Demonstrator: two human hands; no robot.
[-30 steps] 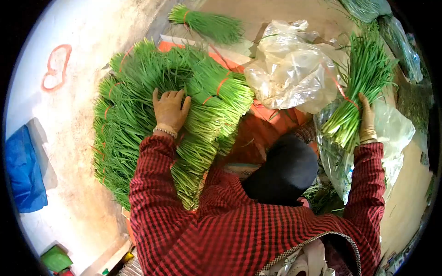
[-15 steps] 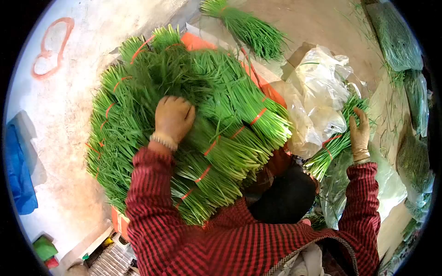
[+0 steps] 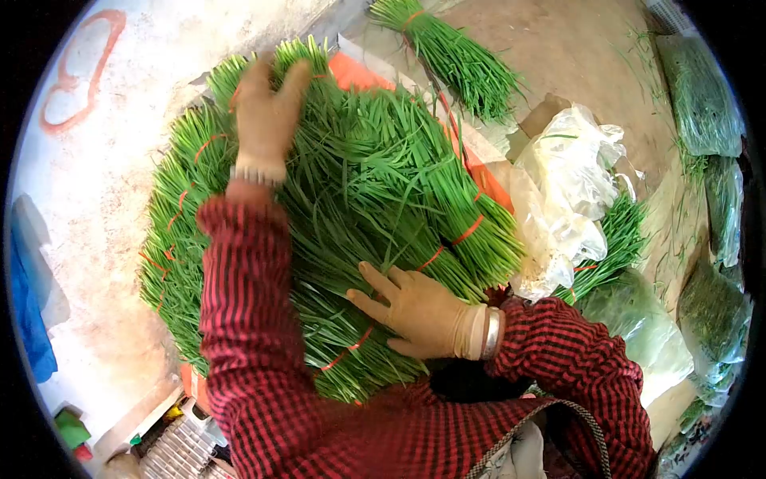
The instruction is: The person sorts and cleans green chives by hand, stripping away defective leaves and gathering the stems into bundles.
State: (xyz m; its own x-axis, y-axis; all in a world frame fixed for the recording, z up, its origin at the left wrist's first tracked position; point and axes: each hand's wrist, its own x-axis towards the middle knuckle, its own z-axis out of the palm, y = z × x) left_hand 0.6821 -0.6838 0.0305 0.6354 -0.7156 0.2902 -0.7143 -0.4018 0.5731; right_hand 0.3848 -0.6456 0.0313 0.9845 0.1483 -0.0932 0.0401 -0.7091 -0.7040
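Note:
A big heap of green leafy bundles [image 3: 335,176], tied with red bands, fills the middle of the head view. My left hand [image 3: 270,108], gloved and slightly blurred, is over the heap's upper left, its thumb apart from the fingers; the fingertips are smeared by motion. Lower down, my right hand [image 3: 419,307], also gloved, rests on the near bundles with its fingers spread and nothing held. To the right, a separate tied bundle [image 3: 618,239] lies partly behind a crumpled clear plastic bag [image 3: 562,188].
Another tied bundle [image 3: 455,56] lies on the floor at the top. Bagged greens [image 3: 698,96] line the right edge. A pale green plastic sheet [image 3: 638,319] is at the right. A blue cloth or bag [image 3: 28,303] shows at the far left.
My right hand has left the separate bundle on the right and come across onto the heap. My left hand has moved up and left over the heap.

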